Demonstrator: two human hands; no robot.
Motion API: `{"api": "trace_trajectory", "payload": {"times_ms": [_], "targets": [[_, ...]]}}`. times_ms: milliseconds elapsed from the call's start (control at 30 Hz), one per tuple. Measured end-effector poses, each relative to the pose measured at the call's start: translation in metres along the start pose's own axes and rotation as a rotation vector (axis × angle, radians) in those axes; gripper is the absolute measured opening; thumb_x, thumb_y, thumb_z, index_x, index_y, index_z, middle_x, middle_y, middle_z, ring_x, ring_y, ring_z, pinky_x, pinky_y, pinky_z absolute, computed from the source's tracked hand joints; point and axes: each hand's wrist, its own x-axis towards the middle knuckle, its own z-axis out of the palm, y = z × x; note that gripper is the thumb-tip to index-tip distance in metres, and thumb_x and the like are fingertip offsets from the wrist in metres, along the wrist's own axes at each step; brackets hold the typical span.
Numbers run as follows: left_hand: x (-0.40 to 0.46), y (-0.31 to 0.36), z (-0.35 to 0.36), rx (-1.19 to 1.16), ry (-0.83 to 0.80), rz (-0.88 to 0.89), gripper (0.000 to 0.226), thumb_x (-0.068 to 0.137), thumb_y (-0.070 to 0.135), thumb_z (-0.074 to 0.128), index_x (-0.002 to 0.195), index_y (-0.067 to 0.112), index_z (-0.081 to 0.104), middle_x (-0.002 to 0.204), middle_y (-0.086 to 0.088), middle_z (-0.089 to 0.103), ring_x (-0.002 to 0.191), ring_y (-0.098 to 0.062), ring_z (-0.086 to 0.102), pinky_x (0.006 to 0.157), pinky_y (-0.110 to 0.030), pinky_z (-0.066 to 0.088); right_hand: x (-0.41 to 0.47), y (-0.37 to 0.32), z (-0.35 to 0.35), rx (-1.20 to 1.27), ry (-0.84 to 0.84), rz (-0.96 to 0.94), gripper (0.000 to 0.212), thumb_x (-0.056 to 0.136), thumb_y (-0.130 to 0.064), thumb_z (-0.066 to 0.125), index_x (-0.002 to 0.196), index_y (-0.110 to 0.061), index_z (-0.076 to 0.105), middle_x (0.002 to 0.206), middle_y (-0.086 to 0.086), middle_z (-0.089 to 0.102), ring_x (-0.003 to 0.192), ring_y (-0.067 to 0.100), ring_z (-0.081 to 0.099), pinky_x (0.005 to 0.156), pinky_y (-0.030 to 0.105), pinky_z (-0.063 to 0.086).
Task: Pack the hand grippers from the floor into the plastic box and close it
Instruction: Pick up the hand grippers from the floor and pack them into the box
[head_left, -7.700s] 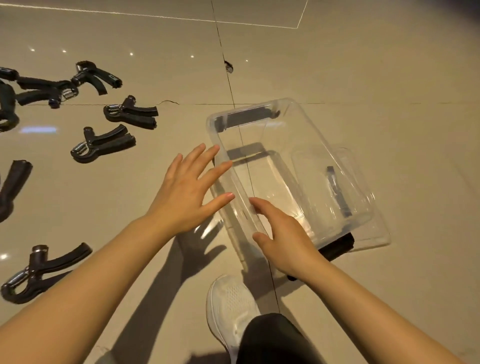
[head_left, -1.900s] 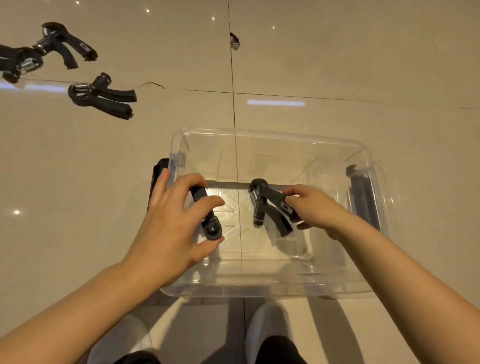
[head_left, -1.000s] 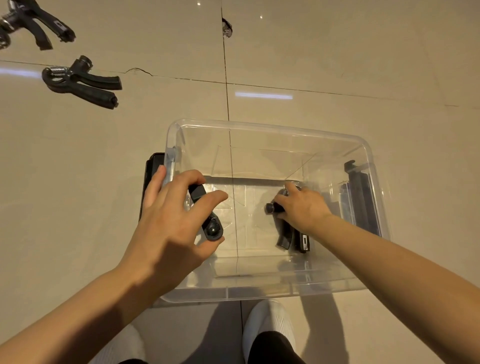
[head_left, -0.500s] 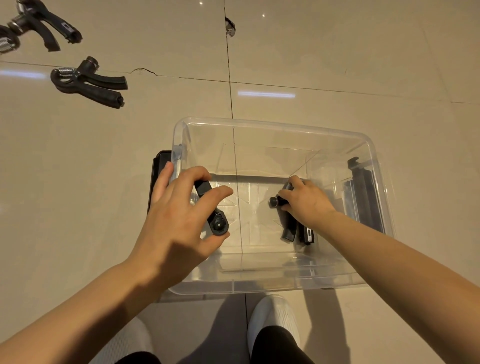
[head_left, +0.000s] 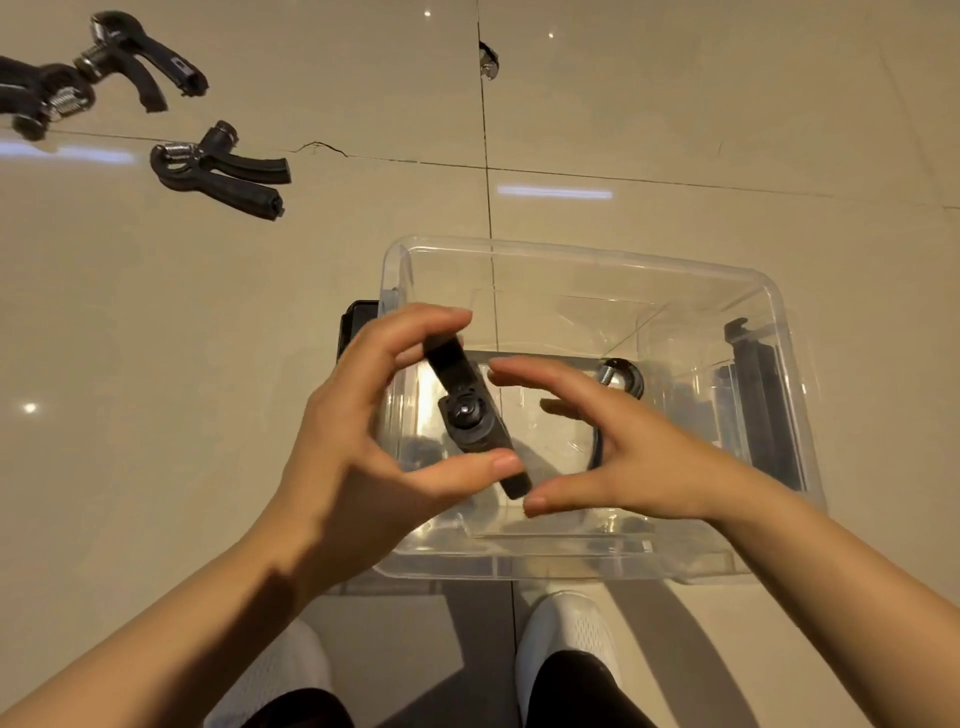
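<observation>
A clear plastic box (head_left: 582, 564) stands open on the floor before me. My left hand (head_left: 353, 447) holds a black hand gripper (head_left: 470, 415) over the box's left half, fingers and thumb curled round its ends. My right hand (head_left: 623, 457) hovers beside it with fingers spread and relaxed, holding nothing. A second hand gripper (head_left: 621, 376) lies on the box bottom, mostly hidden behind my right hand. Three more hand grippers lie on the floor at the far left: one (head_left: 218, 171) nearest, one (head_left: 145, 57) above it, one (head_left: 36, 98) at the frame edge.
Black latches sit on the box's left side (head_left: 356, 325) and right side (head_left: 758, 395). My white shoes (head_left: 566, 639) stand just below the box. A small dark chip (head_left: 488, 57) marks the tile seam far ahead.
My right hand let go of the gripper it laid in the box and moved left toward the one in my left hand. My left hand shifted that gripper rightward over the box.
</observation>
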Motion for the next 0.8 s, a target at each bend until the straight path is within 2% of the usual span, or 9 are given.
{"api": "trace_trajectory", "payload": {"times_ms": [100, 167, 333, 400, 433, 500, 567, 700, 800], "targets": [[0.003, 0.01, -0.002, -0.183, -0.019, 0.02, 0.068, 0.058, 0.027, 0.079, 0.118, 0.041, 0.049, 0.124, -0.002, 0.053, 0.117, -0.025, 0.054, 0.099, -0.033, 0.044, -0.002, -0.006, -0.005, 0.105, 0.031, -0.042, 0.075, 0.072, -0.026, 0.081, 0.136, -0.031, 0.044, 0.142, -0.02, 0.042, 0.135, 0.001, 0.033, 0.114, 0.031, 0.028], [0.005, 0.011, -0.002, -0.22, -0.044, 0.024, 0.067, 0.06, 0.023, 0.078, 0.119, 0.033, 0.047, 0.124, -0.007, 0.052, 0.117, -0.029, 0.054, 0.099, -0.038, 0.045, -0.003, -0.009, -0.008, 0.065, 0.026, -0.084, 0.074, 0.07, -0.027, 0.081, 0.135, -0.03, 0.045, 0.146, -0.017, 0.036, 0.138, 0.002, 0.028, 0.112, 0.023, 0.026], [0.003, 0.009, 0.004, -0.2, -0.099, -0.01, 0.065, 0.064, 0.023, 0.076, 0.121, 0.034, 0.047, 0.121, 0.013, 0.056, 0.119, -0.024, 0.053, 0.1, -0.038, 0.043, 0.004, -0.013, 0.002, -0.025, 0.028, -0.097, 0.071, 0.068, -0.022, 0.083, 0.131, -0.023, 0.049, 0.139, -0.015, 0.044, 0.13, -0.002, 0.038, 0.1, 0.008, 0.027], [0.004, 0.007, 0.003, -0.044, -0.135, -0.036, 0.065, 0.069, 0.037, 0.071, 0.127, 0.039, 0.043, 0.127, 0.022, 0.05, 0.125, -0.013, 0.047, 0.103, -0.038, 0.04, 0.006, -0.009, 0.005, -0.019, 0.04, -0.044, 0.068, 0.067, -0.023, 0.084, 0.126, -0.024, 0.052, 0.134, -0.016, 0.05, 0.125, -0.003, 0.042, 0.098, 0.008, 0.029], [0.005, 0.003, 0.001, 0.136, -0.136, -0.03, 0.066, 0.072, 0.049, 0.065, 0.132, 0.043, 0.038, 0.133, 0.023, 0.043, 0.131, -0.01, 0.04, 0.107, -0.042, 0.035, 0.007, -0.007, 0.005, -0.001, 0.045, 0.009, 0.067, 0.066, -0.024, 0.084, 0.125, -0.026, 0.053, 0.13, -0.017, 0.053, 0.122, -0.003, 0.045, 0.099, 0.01, 0.031], [0.003, -0.012, -0.004, 0.606, -0.117, 0.012, 0.077, 0.076, 0.073, 0.044, 0.143, 0.043, 0.023, 0.15, 0.012, 0.023, 0.143, -0.018, 0.015, 0.113, -0.057, 0.015, 0.013, 0.0, 0.004, -0.012, 0.074, 0.152, 0.065, 0.064, -0.031, 0.085, 0.121, -0.029, 0.054, 0.121, -0.018, 0.058, 0.115, -0.003, 0.05, 0.098, 0.02, 0.037], [0.0, -0.024, -0.003, 0.836, -0.165, -0.036, 0.088, 0.073, 0.085, 0.024, 0.147, 0.038, 0.013, 0.158, 0.003, 0.001, 0.145, -0.023, -0.009, 0.111, -0.061, -0.001, 0.025, 0.008, 0.003, -0.12, 0.122, 0.306, 0.059, 0.062, -0.039, 0.085, 0.112, -0.029, 0.055, 0.108, -0.016, 0.061, 0.103, 0.002, 0.056, 0.09, 0.028, 0.044], [-0.001, -0.035, 0.001, 0.886, -0.214, -0.126, 0.092, 0.07, 0.088, 0.017, 0.148, 0.04, 0.009, 0.159, -0.001, -0.007, 0.144, -0.018, -0.015, 0.113, -0.052, -0.007, 0.055, 0.026, 0.011, -0.377, 0.115, 0.561, 0.042, 0.06, -0.053, 0.079, 0.081, -0.03, 0.052, 0.08, -0.012, 0.057, 0.08, 0.012, 0.058, 0.063, 0.03, 0.045], [0.0, -0.034, 0.001, 0.899, -0.209, -0.109, 0.089, 0.072, 0.085, 0.02, 0.148, 0.039, 0.015, 0.159, -0.002, -0.006, 0.144, -0.016, -0.012, 0.114, -0.048, -0.007, 0.07, 0.045, 0.023, -0.446, 0.156, 0.667, 0.054, 0.057, -0.066, 0.073, 0.091, -0.027, 0.059, 0.087, -0.007, 0.063, 0.083, 0.018, 0.061, 0.065, 0.03, 0.047]]}}
